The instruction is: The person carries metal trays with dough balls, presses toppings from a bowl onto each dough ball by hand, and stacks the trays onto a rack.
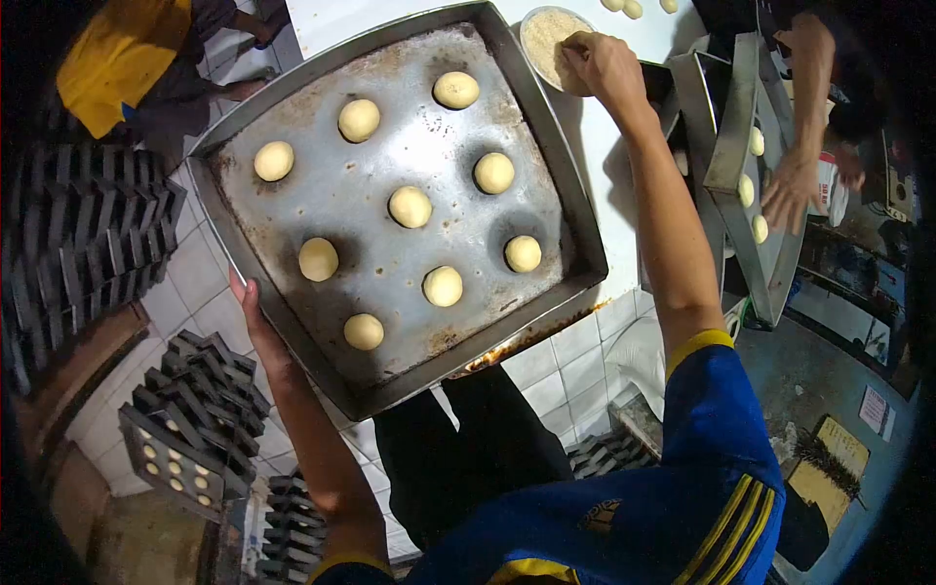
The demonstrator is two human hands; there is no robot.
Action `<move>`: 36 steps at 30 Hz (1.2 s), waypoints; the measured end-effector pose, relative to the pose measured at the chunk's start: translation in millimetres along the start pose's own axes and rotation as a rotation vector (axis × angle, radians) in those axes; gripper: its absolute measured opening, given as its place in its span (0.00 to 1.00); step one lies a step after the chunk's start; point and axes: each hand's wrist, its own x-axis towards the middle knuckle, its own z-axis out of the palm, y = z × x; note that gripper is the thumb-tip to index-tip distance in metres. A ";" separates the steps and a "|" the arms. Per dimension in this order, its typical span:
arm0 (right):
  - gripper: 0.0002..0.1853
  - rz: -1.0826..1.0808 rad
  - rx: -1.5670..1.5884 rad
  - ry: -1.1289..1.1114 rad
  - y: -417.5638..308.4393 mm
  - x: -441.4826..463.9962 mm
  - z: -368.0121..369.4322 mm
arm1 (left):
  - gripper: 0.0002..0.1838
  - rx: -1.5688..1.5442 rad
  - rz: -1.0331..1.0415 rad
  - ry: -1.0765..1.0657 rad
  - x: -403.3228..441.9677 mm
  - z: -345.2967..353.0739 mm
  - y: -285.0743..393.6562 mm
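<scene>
A deep, worn metal baking tray (375,258) lies in front of me, tilted in view. Several round dough balls (410,207) sit spaced apart on its bottom. My left hand (257,327) grips the tray's left side, thumb at the outer wall and the other fingers hidden underneath. Beyond the tray's far right corner stands a round bowl (531,39) of pale, grainy crumbs. My right hand (606,73) reaches over its rim, fingertips pinched together at the crumbs.
A white table (341,18) holds the bowl and more dough balls (633,9). On the right, another person's hands (792,190) are by tilted trays (731,156) with dough. Stacked dark trays (83,224) stand left; another person (180,68) is upper left.
</scene>
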 end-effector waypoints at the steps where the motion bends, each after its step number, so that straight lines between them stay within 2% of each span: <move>1: 0.11 0.001 0.000 -0.001 0.0 0.9 -0.3 | 0.42 0.010 0.008 -0.007 1.1 -0.6 0.0; 4: 0.13 0.002 0.141 0.068 3.0 -1.0 -6.2 | 0.42 0.010 0.014 -0.019 2.6 -2.4 -2.1; 6: 0.16 0.239 0.395 0.062 -5.5 -12.2 -24.0 | 0.42 0.001 0.014 -0.020 3.3 -5.0 -3.7; 7: 0.19 0.254 0.506 0.020 -6.0 -19.5 -30.3 | 0.42 -0.005 0.017 -0.029 4.1 -6.2 -4.2; 8: 0.19 0.252 0.504 0.017 -13.2 -30.3 -32.9 | 0.41 -0.010 0.019 -0.037 5.1 -7.6 -5.0; 10: 0.17 0.251 0.738 -0.006 -36.1 -60.2 -39.3 | 0.41 -0.022 0.021 -0.047 7.8 -10.7 -7.9; 12: 0.14 0.252 0.650 -0.130 -75.0 -90.8 -48.2 | 0.40 -0.033 0.023 -0.058 10.1 -15.1 -11.2; 15: 0.09 0.074 0.491 -0.094 -125.6 -127.0 -41.5 | 0.42 -0.066 -0.018 -0.045 9.6 -21.5 -14.8; 18: 0.09 -0.053 0.384 -0.117 -139.8 -149.5 -16.7 | 0.42 -0.089 -0.042 -0.070 7.0 -18.4 -10.2; 20: 0.09 -0.096 0.329 -0.040 -143.4 -156.9 -2.2 | 0.42 -0.024 -0.034 -0.023 4.5 -11.5 -6.4; 24: 0.10 -0.103 0.317 -0.079 -147.6 -162.7 -10.8 | 0.41 0.001 -0.011 -0.021 6.9 -14.8 -9.3; 27: 0.14 -0.129 0.246 -0.081 -151.2 -166.7 -21.9 | 0.40 -0.024 -0.037 -0.021 3.6 -7.4 -4.4; 29: 0.22 -0.159 0.291 -0.088 -157.9 -170.4 -24.3 | 0.40 0.003 -0.023 0.009 -1.3 1.1 -1.4; 30: 0.22 -0.159 0.290 -0.089 -159.2 -172.2 -20.5 | 0.40 0.003 -0.025 0.008 0.4 -2.2 -3.1; 32: 0.30 -0.231 0.109 -0.152 -159.7 -176.7 -11.2 | 0.36 0.008 -0.015 0.008 5.1 -10.3 -6.4; 34: 0.32 -0.229 0.144 -0.222 -152.4 -174.8 -13.0 | 0.38 0.009 -0.012 -0.001 5.8 -11.4 -8.8; 36: 0.30 -0.136 0.468 -0.295 -138.7 -160.4 -18.9 | 0.40 0.011 -0.009 -0.010 7.3 -12.0 -9.5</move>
